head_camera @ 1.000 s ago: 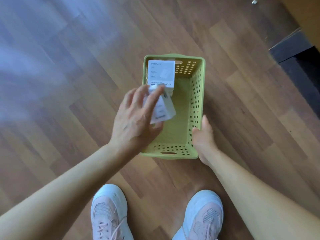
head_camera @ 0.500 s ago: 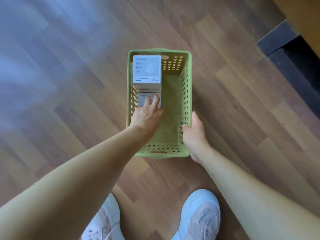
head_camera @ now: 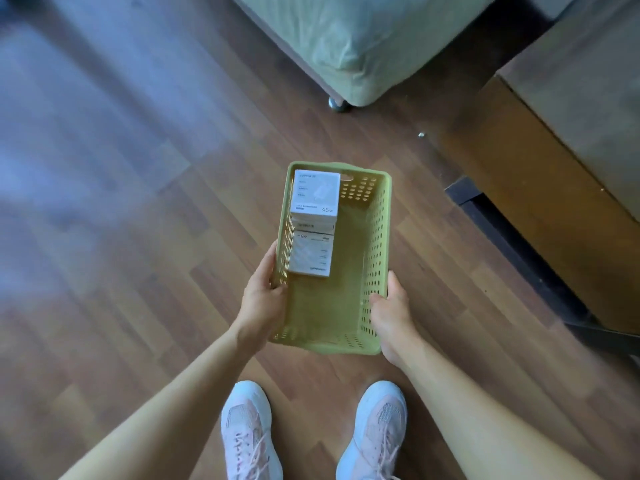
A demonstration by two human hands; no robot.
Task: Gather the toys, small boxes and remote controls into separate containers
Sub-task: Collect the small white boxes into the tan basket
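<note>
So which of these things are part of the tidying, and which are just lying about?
Part of the job: green basket, two white boxes inside it, left hand and right hand holding it.

Just there: bed, wooden cabinet, shoes.

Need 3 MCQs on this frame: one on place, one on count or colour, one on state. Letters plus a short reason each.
1. Where in the green basket do the white boxes lie?
A. along its left wall
B. along its right wall
C. at the near end

2. How many white boxes show clearly from above?
A. five
B. two
C. none

3. How is the basket held?
A. by the left hand alone
B. by neither hand
C. by both hands, one on each long side

Answers:
1 A: the far box and the near box sit in a row against the left wall.
2 B: two tops show; the far one may rest on another, too hidden to tell.
3 C: the left hand grips the left rim and the right hand grips the right rim.
</note>
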